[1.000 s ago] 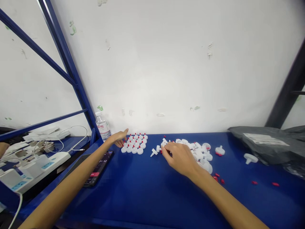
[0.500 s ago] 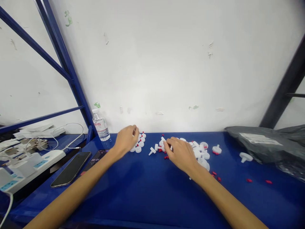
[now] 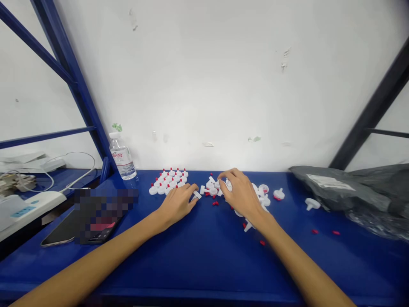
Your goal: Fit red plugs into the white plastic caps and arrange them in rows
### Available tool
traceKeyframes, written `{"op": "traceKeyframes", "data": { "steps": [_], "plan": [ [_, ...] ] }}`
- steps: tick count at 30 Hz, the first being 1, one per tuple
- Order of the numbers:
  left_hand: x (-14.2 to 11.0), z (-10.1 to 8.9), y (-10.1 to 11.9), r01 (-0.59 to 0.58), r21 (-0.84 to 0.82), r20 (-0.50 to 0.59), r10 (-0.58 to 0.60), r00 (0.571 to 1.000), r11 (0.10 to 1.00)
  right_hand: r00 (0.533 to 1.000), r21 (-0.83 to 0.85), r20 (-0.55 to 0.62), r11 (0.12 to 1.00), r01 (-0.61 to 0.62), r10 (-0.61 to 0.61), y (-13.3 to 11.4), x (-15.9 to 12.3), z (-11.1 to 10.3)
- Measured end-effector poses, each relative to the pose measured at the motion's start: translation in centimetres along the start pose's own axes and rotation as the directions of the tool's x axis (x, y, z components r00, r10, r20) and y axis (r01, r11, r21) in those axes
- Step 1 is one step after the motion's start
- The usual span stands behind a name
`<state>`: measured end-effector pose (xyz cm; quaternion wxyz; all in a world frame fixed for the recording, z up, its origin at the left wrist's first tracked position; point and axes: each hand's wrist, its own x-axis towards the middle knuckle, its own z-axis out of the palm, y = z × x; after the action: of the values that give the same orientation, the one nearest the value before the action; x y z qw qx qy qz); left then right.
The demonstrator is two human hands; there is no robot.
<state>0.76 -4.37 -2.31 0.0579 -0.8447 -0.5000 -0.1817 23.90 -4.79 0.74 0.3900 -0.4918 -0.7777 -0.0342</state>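
My left hand (image 3: 179,202) is at the right front of the neat rows, its thumb and fingers closed on a white nozzle cap (image 3: 197,195) whose spout points sideways. Those rows hold several upright white caps with red tips (image 3: 171,173). Over the loose pile, my right hand (image 3: 240,192) is bent with thumb and forefinger tips close together; whatever they hold I cannot make out. Loose white nozzle caps (image 3: 264,200) lie around and partly under that hand. Small red tips (image 3: 215,204) are scattered among and in front of them.
A water bottle (image 3: 122,157) stands at the back left, by the blue frame post. Two phones, one partly pixelated, lie near a white power strip (image 3: 35,209). Dark plastic bags (image 3: 348,187) rest at the right. A white wall (image 3: 204,85) rises behind the blue table (image 3: 198,264).
My left hand has moved from the rows toward the loose caps and now grips one. My right hand stays at the pile. The view has shifted, showing more of the rows.
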Motion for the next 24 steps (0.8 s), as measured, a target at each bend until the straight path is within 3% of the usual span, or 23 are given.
{"op": "traceKeyframes", "data": {
  "steps": [3,7,10,13,20,24],
  "plan": [
    [-0.3,-0.3,0.6,-0.079,-0.16,-0.072,0.068,0.995,0.984,0.999,0.123,-0.02,0.992,-0.026,0.029,0.0,0.0,-0.2],
    [-0.6,-0.5,2.1,-0.161,-0.344,-0.179,0.104,0.978,0.925,0.994,0.302,0.112,0.953,-0.018,-0.017,-0.7,-0.2,-0.2],
    [-0.6,-0.6,2.9,-0.144,-0.452,-0.215,0.049,0.975,0.88,0.966,0.423,0.248,0.905,-0.035,-0.078,-1.3,-0.4,0.0],
    [-0.5,-0.6,3.0,-0.092,-0.526,-0.224,-0.033,0.974,0.845,0.945,0.486,0.309,0.872,-0.064,-0.102,-1.6,-0.5,0.2],
    [-0.4,-0.4,3.1,-0.033,-0.636,-0.211,-0.133,0.968,0.771,0.964,0.449,0.263,0.888,-0.101,-0.023,-0.8,0.1,-0.2],
    [-0.4,0.3,3.2,-0.04,-0.507,-0.172,-0.056,0.983,0.861,0.983,0.442,0.172,0.887,-0.133,0.061,-0.5,0.5,-0.9]
  ]
}}
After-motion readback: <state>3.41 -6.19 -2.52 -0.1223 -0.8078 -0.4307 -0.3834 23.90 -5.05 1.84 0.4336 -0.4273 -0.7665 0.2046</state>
